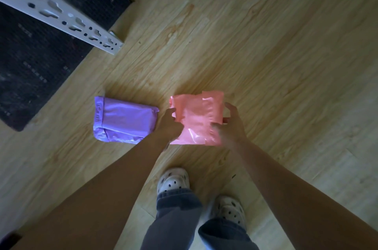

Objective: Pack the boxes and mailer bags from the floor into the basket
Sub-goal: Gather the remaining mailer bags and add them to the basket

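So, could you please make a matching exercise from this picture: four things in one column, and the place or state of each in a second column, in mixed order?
Things:
1. pink mailer bag
2. purple mailer bag
3. dark mat
4. white clogs

Places or states:
a. on the person's feet
b. lying flat, left of the pink one
c. gripped by the left hand and the right hand
d. top left, crossed by a white slotted post

Pairs: 1-c, 2-b, 3-d, 4-a
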`<state>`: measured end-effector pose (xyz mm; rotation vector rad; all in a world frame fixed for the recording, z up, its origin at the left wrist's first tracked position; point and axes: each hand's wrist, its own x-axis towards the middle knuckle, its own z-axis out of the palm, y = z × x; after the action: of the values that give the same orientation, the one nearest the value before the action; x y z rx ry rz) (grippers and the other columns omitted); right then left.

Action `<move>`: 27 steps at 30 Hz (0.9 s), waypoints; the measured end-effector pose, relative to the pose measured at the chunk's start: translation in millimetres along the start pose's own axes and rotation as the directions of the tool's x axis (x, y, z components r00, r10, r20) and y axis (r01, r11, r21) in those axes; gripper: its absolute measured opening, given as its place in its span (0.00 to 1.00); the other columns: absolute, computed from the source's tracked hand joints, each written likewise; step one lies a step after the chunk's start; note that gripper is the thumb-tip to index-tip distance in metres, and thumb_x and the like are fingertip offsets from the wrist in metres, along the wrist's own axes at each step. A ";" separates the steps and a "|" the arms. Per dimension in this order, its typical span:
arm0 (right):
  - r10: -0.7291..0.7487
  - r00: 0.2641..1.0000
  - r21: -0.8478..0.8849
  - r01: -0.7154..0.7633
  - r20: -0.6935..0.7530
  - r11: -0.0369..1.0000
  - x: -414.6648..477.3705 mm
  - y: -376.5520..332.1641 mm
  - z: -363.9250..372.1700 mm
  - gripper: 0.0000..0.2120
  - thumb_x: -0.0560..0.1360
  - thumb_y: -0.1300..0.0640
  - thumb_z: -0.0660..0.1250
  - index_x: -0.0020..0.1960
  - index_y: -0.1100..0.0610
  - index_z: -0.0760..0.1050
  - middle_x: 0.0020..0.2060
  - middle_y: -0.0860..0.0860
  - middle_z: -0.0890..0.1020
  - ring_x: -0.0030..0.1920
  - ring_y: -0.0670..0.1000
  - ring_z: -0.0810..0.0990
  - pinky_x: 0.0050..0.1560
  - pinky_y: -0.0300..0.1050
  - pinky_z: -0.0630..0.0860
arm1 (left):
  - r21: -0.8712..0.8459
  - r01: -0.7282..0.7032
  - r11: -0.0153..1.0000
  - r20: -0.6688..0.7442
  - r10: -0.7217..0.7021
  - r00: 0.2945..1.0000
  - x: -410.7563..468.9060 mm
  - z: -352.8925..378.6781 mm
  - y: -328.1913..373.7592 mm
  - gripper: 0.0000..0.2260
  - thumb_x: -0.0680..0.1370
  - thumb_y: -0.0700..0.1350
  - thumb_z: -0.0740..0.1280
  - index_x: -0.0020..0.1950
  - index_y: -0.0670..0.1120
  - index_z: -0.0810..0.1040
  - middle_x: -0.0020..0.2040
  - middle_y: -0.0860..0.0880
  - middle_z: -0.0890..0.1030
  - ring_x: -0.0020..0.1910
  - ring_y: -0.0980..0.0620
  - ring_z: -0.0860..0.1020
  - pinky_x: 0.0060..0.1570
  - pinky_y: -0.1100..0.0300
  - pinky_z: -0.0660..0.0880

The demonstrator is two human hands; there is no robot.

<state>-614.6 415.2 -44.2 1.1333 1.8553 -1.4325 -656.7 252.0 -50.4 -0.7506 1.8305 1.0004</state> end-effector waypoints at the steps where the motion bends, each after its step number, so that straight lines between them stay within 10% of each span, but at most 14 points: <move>1: 0.004 1.000 -0.006 -0.004 0.014 1.000 5.4 3.1 -0.8 0.34 0.69 0.69 0.68 0.71 0.51 0.63 0.38 0.47 0.77 0.40 0.52 0.79 0.37 0.43 0.77 | 0.018 0.003 1.000 -0.032 -0.002 0.999 5.0 0.3 -2.8 0.28 0.74 0.33 0.66 0.72 0.45 0.63 0.57 0.45 0.73 0.47 0.48 0.74 0.25 0.69 0.72; 7: -0.057 0.997 -0.042 0.060 0.057 0.997 27.2 19.8 5.1 0.35 0.69 0.69 0.69 0.73 0.53 0.62 0.50 0.50 0.78 0.51 0.51 0.79 0.37 0.33 0.73 | 0.024 0.005 1.000 -0.118 -0.003 0.993 31.9 6.2 -16.0 0.41 0.65 0.49 0.79 0.72 0.44 0.62 0.67 0.46 0.71 0.65 0.46 0.72 0.63 0.53 0.71; 14: -0.102 0.992 -0.043 0.105 0.071 0.994 8.6 7.5 -14.6 0.31 0.69 0.68 0.69 0.69 0.54 0.66 0.53 0.56 0.80 0.48 0.54 0.80 0.43 0.47 0.79 | -0.091 0.010 0.996 -0.101 -0.019 0.995 10.4 1.0 -5.4 0.31 0.57 0.51 0.81 0.53 0.49 0.69 0.54 0.47 0.78 0.54 0.47 0.78 0.56 0.51 0.76; 20: -0.171 0.982 -0.112 0.179 0.078 0.977 -69.5 -47.3 -40.3 0.30 0.68 0.67 0.72 0.66 0.51 0.68 0.48 0.48 0.79 0.43 0.45 0.79 0.36 0.29 0.75 | -0.155 -0.107 0.982 -0.151 0.083 0.985 -88.2 -32.5 16.7 0.30 0.66 0.43 0.78 0.64 0.42 0.70 0.58 0.45 0.76 0.54 0.48 0.75 0.47 0.58 0.73; 27: -0.220 0.950 -0.145 0.255 0.220 0.956 -213.5 -131.5 -85.9 0.32 0.69 0.67 0.71 0.68 0.50 0.66 0.54 0.50 0.79 0.49 0.49 0.80 0.41 0.34 0.78 | -0.282 -0.165 0.945 -0.248 0.094 0.964 -259.3 -83.2 45.8 0.28 0.67 0.41 0.77 0.64 0.42 0.70 0.56 0.45 0.75 0.52 0.48 0.74 0.44 0.59 0.73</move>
<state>-612.5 422.9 220.7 0.6714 1.9751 -1.4237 -619.6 225.0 221.9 -0.9727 1.9710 1.3467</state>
